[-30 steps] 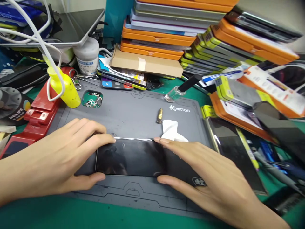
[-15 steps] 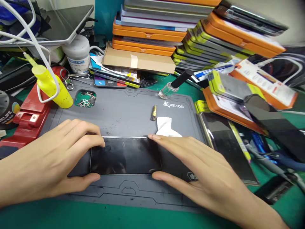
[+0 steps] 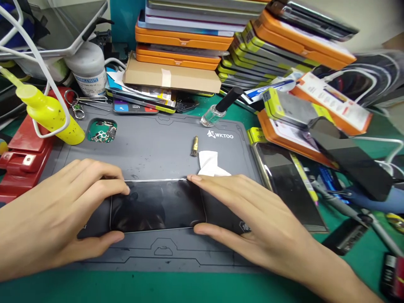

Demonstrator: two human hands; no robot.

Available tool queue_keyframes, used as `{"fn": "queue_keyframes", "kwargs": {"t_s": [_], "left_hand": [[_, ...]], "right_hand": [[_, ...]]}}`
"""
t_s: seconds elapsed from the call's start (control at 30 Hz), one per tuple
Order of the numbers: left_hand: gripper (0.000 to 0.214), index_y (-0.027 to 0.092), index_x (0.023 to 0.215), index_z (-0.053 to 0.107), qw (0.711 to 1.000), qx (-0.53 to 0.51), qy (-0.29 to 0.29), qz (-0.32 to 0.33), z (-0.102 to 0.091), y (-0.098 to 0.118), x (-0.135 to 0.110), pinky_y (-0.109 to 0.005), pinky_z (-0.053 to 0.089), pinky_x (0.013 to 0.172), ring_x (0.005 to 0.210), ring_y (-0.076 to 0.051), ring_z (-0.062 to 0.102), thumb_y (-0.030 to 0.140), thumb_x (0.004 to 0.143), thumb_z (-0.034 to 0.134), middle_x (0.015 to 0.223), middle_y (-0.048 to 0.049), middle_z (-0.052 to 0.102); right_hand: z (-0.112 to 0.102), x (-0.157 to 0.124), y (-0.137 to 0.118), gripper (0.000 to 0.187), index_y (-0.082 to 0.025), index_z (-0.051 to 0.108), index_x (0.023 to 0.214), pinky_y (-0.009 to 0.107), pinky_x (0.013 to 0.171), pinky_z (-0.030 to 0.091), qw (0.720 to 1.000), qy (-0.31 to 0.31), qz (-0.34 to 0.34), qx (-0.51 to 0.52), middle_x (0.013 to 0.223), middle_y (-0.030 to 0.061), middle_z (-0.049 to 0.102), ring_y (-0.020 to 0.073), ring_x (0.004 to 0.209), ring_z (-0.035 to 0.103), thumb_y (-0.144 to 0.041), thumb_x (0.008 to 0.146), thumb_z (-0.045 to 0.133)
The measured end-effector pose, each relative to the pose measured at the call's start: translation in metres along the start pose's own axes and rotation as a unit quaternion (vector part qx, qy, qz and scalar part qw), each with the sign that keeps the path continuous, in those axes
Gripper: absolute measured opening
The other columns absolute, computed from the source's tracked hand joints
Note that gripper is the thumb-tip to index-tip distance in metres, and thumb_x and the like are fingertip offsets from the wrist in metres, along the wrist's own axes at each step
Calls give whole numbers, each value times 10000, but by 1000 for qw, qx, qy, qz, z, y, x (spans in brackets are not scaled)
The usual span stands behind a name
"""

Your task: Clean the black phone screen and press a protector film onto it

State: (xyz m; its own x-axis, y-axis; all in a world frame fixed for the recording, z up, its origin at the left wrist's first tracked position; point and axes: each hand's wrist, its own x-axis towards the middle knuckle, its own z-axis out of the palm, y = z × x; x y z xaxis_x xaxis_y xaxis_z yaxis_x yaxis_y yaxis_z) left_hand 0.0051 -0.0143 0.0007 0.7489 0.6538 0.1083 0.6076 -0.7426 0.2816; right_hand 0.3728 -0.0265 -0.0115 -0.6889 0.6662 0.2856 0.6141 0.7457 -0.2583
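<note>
A smartphone (image 3: 158,206) with a dark, glossy screen lies sideways on the grey work mat (image 3: 145,155). My left hand (image 3: 85,206) grips its left end, fingers along the far edge and thumb at the near edge. At the right end, my right hand (image 3: 252,214) holds the phone between its fingers at the far corner and its thumb at the near one. Just beyond the right fingertips is a folded white tissue (image 3: 208,163). Beside the tissue lies a small brush (image 3: 195,146) with a brass-coloured handle.
A yellow bottle (image 3: 47,111) and a red tool (image 3: 25,160) stand at the left. A glass bottle with a black cap (image 3: 213,115) is at the mat's far edge. Orange cases (image 3: 186,40) are stacked behind. Boxes and a dark phone screen (image 3: 287,185) lie to the right.
The whole scene has shifted slightly left in view as the camera turned. Both hands keep the same hold on the phone, which appears very slightly tilted now.
</note>
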Motion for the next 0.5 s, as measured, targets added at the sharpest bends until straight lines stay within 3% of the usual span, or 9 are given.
{"fn": "queue_keyframes", "kwargs": {"t_s": [0.23, 0.5], "left_hand": [[402, 296, 1392, 521, 998, -30, -27, -53, -6, 8, 2, -474, 553, 1047, 1271, -299, 610, 239, 1012, 639, 1434, -39, 584], [376, 313, 1382, 570, 996, -69, 4, -64, -4, 8, 2, -422, 542, 1037, 1254, -278, 628, 247, 1022, 657, 1416, -7, 610]], "right_hand": [[-1, 0, 0, 601, -165, 471, 1624, 463, 1081, 622, 1000, -7, 6, 0, 1449, 155, 737, 280, 1310, 731, -436, 1108, 618], [-2, 1, 1, 483, -120, 576, 1487, 406, 1089, 603, 1000, -9, -9, -17, 1450, 158, 734, 240, 1322, 710, -422, 1113, 618]]}}
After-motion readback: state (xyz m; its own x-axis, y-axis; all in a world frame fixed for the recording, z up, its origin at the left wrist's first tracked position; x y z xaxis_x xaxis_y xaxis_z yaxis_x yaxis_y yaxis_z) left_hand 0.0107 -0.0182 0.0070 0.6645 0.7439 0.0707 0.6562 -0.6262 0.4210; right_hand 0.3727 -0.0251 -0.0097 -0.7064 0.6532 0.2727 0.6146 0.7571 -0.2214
